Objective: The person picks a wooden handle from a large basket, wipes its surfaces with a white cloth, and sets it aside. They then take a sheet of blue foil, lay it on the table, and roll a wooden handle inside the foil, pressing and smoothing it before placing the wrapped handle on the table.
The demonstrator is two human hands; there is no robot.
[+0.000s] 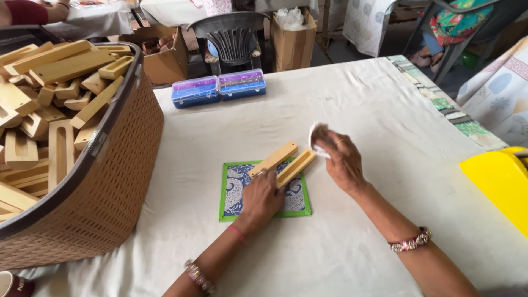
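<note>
My left hand (262, 197) presses down on a long wooden piece (281, 160) with a groove along it, which lies slanted across a small blue patterned mat with a green border (230, 193). My right hand (341, 160) holds a small white cloth (317, 136) against the far end of the wooden piece. Both wrists wear bangles.
A large brown woven basket (110, 170) heaped with several similar wooden pieces (52, 104) stands at the left. Two blue and purple plastic boxes (219, 88) sit at the table's far edge. A yellow object (498, 184) is at the right. A grey chair (234, 38) and cardboard boxes stand beyond.
</note>
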